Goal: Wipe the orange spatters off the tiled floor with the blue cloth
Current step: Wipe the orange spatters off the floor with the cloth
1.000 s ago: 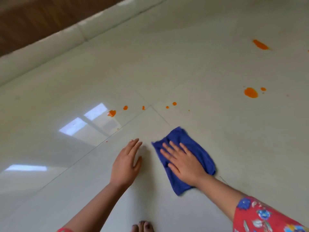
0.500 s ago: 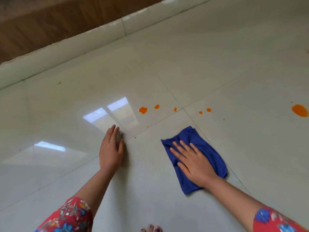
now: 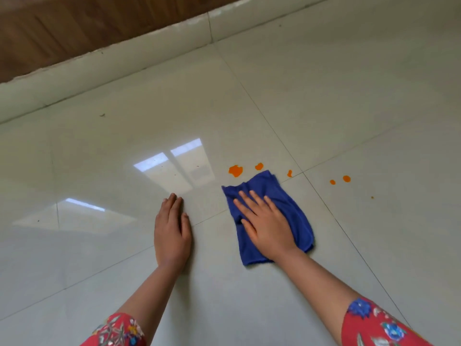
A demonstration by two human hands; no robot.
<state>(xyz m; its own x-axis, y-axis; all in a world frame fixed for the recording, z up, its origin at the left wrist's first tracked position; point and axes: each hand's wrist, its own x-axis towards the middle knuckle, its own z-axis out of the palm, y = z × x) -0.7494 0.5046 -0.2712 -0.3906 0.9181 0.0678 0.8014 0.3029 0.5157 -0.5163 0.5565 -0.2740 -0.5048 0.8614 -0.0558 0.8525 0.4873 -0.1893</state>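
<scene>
1. Glossy pale grey tiled floor: fills most of the view. Thin grout lines cross it, and one junction of these lines lies just beyond the far right corner of the blue cloth. Bright window reflections show on the tiles to the far left of the cloth.

2. Brown wood-panelled wall: runs along the top left, well beyond the cloth. A pale tile skirting strip separates it from the floor.

3. Red floral sleeves: one on the right arm, one on the left arm, both nearer the camera than the cloth.

4. Blue rectangular microfibre cloth: lies flat on the floor, lightly creased at its far end.

5. Right hand: palm down on the near half of the cloth, fingers straight and spread, pressing it to the tile.

6. Left hand: palm down on bare tile to the left of the cloth and apart from it, fingers straight and held together.

7. Orange spatters:
- Largest orange blot: just beyond the far left edge of the cloth.
- Smaller orange drop: just beyond the far edge.
- Thin orange streak: just right of the far corner.
- Two round orange dots: further right, apart from the cloth.
- Tiny orange speck: furthest right of the cloth.
</scene>
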